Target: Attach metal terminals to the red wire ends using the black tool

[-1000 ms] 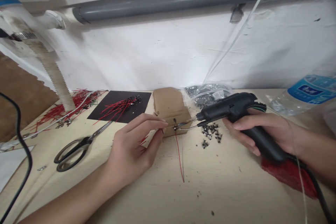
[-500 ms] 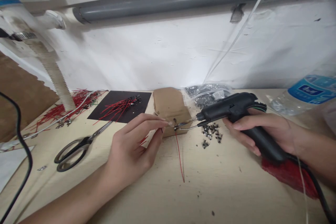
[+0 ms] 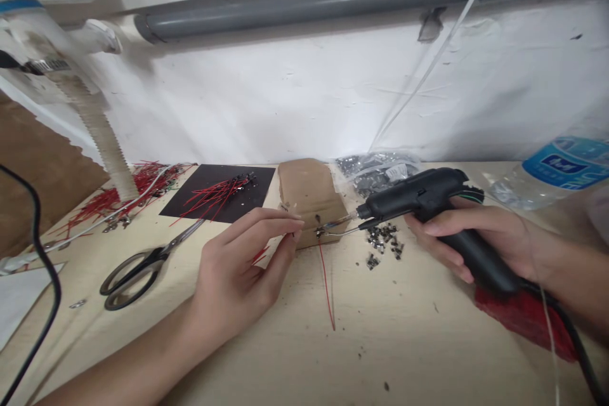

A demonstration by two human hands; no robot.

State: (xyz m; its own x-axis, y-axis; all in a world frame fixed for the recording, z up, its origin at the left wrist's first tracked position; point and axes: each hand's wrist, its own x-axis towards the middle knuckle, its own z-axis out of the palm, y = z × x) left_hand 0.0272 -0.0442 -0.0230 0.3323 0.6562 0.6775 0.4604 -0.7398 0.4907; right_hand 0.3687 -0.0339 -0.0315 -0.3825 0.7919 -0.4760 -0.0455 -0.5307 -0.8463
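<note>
My right hand (image 3: 480,244) is wrapped round the grip of a black soldering gun (image 3: 413,193). Its metal tip and a thin solder feed tube reach left to a small metal component (image 3: 319,232) at the near edge of a brown cardboard block (image 3: 311,187). A red wire (image 3: 325,282) runs from that component down over the table. Just left of it, my left hand (image 3: 250,260) is closed in a pinch. A tiny dark bit shows at its fingertips, too small to name. Under the left palm, a little red wire peeks out.
Black-handled scissors (image 3: 136,279) lie at left, near a black sheet (image 3: 216,193) bearing red wires. More red wires (image 3: 114,196) surround a ribbed hose (image 3: 98,130). Small metal parts (image 3: 383,241) lie beneath the gun; a plastic bag of parts (image 3: 375,171) and a bottle (image 3: 561,168) stand behind.
The left fingertips have drawn very slightly back from the component. The soldering gun and the red wire stay in nearly the same place.
</note>
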